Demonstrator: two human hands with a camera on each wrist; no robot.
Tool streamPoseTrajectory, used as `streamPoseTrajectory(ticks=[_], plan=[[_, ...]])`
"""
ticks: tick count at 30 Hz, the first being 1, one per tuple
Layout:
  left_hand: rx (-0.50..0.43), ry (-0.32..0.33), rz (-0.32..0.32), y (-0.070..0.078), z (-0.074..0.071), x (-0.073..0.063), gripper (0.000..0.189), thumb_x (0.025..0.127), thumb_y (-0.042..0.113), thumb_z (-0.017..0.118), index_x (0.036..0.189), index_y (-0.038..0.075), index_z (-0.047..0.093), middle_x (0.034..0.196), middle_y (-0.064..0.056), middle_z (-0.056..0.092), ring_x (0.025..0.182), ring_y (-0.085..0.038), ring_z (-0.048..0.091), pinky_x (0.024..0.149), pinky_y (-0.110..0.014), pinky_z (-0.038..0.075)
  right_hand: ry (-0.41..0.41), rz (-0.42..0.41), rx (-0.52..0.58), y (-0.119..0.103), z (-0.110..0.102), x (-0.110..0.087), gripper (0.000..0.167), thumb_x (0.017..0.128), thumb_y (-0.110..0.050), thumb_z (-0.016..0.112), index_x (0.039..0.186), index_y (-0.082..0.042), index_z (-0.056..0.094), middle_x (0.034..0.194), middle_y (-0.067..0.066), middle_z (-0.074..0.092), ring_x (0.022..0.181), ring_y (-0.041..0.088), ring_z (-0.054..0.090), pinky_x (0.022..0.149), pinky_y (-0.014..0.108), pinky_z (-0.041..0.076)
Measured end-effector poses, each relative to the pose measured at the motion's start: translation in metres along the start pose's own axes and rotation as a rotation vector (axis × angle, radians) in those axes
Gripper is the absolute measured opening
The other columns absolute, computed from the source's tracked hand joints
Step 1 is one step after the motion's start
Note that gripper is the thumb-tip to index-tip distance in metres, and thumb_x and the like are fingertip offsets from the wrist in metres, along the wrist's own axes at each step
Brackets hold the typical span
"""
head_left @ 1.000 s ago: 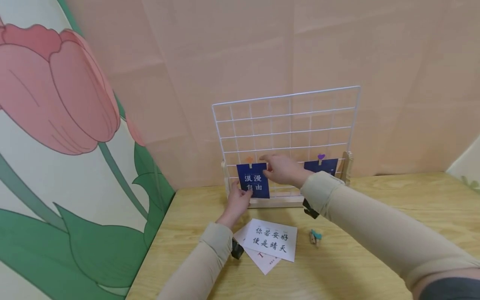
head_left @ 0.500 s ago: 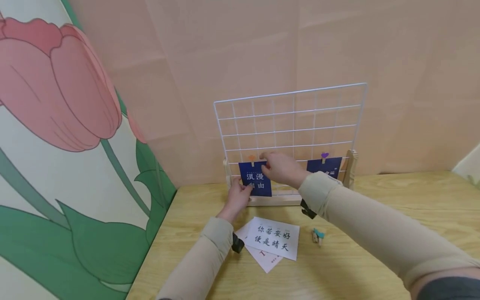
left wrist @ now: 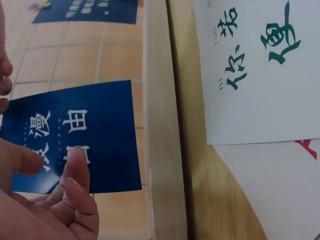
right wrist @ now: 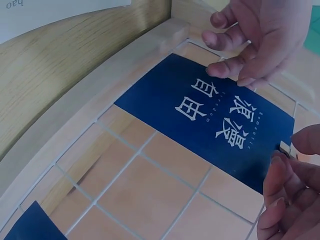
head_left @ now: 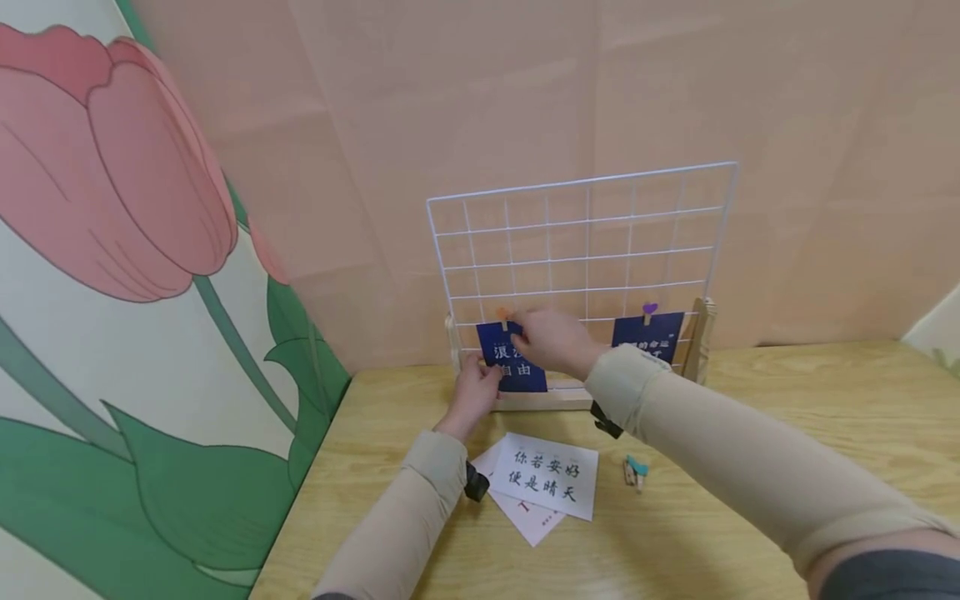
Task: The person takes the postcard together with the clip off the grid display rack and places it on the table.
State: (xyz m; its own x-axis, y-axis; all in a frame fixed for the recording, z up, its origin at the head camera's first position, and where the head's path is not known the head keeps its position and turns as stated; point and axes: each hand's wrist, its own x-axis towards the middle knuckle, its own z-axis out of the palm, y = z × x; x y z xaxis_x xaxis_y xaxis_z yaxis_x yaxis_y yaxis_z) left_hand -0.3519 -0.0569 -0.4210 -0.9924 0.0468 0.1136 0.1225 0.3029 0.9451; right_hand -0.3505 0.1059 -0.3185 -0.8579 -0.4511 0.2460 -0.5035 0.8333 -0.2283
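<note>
A blue card (head_left: pixel 528 380) with white characters hangs at the lower left of a white wire grid (head_left: pixel 548 223). An orange-topped clothespin (head_left: pixel 503 316) sits at its top edge. My right hand (head_left: pixel 558 340) pinches this clothespin (right wrist: pixel 284 147) between thumb and fingers, in the right wrist view. At the card's left edge is my left hand (head_left: pixel 476 392), its fingers loosely bent. In the left wrist view, the left thumb and fingertips overlap the card's face (left wrist: pixel 112 135). The right hand covers the card's upper right corner in the head view.
Another blue card (head_left: pixel 648 329) hangs at the grid's right under a purple heart clothespin (head_left: pixel 649 309). White cards (head_left: pixel 551 475) overlap on the wooden table (head_left: pixel 397 433). Loose clothespins (head_left: pixel 636 472), one teal, lie right of them. A wooden base (head_left: pixel 540 402) supports the grid.
My right hand has moved left from the card's upper right corner to the orange-topped clothespin. The left hand stays by the card's left edge. The head view has shifted slightly.
</note>
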Motion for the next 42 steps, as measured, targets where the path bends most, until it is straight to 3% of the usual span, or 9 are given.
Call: streamPoseTrajectory(ticks=[8, 14, 17, 21, 25, 31, 38, 42], plan=[[0.027, 0.049, 0.093, 0.000, -0.005, 0.003, 0.016, 0.105, 0.001, 0.048, 0.118, -0.006, 0.056, 0.083, -0.013, 0.063, 0.059, -0.022, 0.060, 0.053, -0.026, 0.049, 0.007, 0.038, 0.039, -0.003, 0.002, 0.007, 0.038, 0.104, -0.021, 0.061, 0.131, 0.006, 0.063, 0.068, 0.003, 0.054, 0.052, 0.013, 0.048, 0.049, 0.026, 0.038], [0.081, 0.075, 0.106, 0.005, -0.009, 0.001, 0.014, 0.106, 0.003, 0.047, 0.114, -0.002, 0.057, 0.080, -0.010, 0.062, 0.057, -0.014, 0.055, 0.055, -0.026, 0.048, 0.084, 0.083, 0.156, -0.005, 0.006, 0.009, 0.051, 0.105, -0.021, 0.058, 0.147, 0.006, 0.049, 0.065, 0.002, 0.055, 0.051, 0.014, 0.049, 0.047, 0.027, 0.039], [0.095, 0.080, 0.102, 0.008, -0.010, 0.001, 0.013, 0.107, 0.005, 0.047, 0.114, -0.001, 0.057, 0.081, -0.009, 0.062, 0.058, -0.014, 0.055, 0.055, -0.027, 0.048, 0.148, 0.073, 0.169, -0.007, 0.004, 0.013, 0.048, 0.106, -0.019, 0.056, 0.146, 0.007, 0.050, 0.074, 0.007, 0.063, 0.057, 0.016, 0.055, 0.052, 0.032, 0.047], [0.090, 0.080, 0.100, 0.009, -0.010, 0.002, 0.013, 0.107, 0.006, 0.047, 0.114, -0.001, 0.056, 0.082, -0.009, 0.062, 0.060, -0.015, 0.056, 0.056, -0.027, 0.049, 0.183, 0.050, 0.103, -0.010, -0.001, 0.018, 0.035, 0.108, -0.017, 0.054, 0.132, 0.007, 0.063, 0.099, 0.017, 0.073, 0.074, 0.022, 0.067, 0.073, 0.040, 0.058], [0.085, 0.075, 0.092, 0.009, -0.010, 0.003, 0.014, 0.107, 0.006, 0.047, 0.115, -0.001, 0.056, 0.083, -0.009, 0.062, 0.061, -0.016, 0.056, 0.057, -0.028, 0.049, 0.166, 0.047, 0.053, -0.010, -0.005, 0.020, 0.030, 0.109, -0.017, 0.053, 0.122, 0.005, 0.069, 0.109, 0.019, 0.074, 0.088, 0.026, 0.072, 0.084, 0.043, 0.058], [0.107, 0.074, 0.094, 0.003, -0.011, 0.003, 0.013, 0.107, 0.006, 0.047, 0.114, -0.001, 0.055, 0.083, -0.009, 0.060, 0.061, -0.016, 0.056, 0.055, -0.029, 0.048, 0.118, 0.052, 0.001, -0.011, -0.002, 0.023, 0.026, 0.109, -0.018, 0.052, 0.113, 0.001, 0.070, 0.093, 0.012, 0.072, 0.075, 0.022, 0.067, 0.076, 0.040, 0.058], [0.127, 0.081, 0.107, -0.003, -0.010, -0.002, 0.011, 0.105, 0.002, 0.048, 0.112, -0.002, 0.056, 0.079, -0.008, 0.060, 0.058, -0.015, 0.055, 0.053, -0.028, 0.047, 0.056, 0.107, 0.007, -0.013, 0.001, 0.023, 0.033, 0.110, -0.021, 0.050, 0.126, 0.000, 0.069, 0.112, 0.014, 0.074, 0.095, 0.026, 0.072, 0.087, 0.043, 0.058], [0.144, 0.094, 0.108, -0.004, -0.009, -0.001, 0.012, 0.104, 0.001, 0.047, 0.113, -0.001, 0.056, 0.079, -0.008, 0.060, 0.060, -0.015, 0.056, 0.054, -0.029, 0.048, 0.054, 0.111, 0.017, -0.013, 0.000, 0.024, 0.033, 0.110, -0.022, 0.051, 0.126, 0.001, 0.068, 0.114, 0.015, 0.073, 0.094, 0.026, 0.072, 0.086, 0.043, 0.058]])
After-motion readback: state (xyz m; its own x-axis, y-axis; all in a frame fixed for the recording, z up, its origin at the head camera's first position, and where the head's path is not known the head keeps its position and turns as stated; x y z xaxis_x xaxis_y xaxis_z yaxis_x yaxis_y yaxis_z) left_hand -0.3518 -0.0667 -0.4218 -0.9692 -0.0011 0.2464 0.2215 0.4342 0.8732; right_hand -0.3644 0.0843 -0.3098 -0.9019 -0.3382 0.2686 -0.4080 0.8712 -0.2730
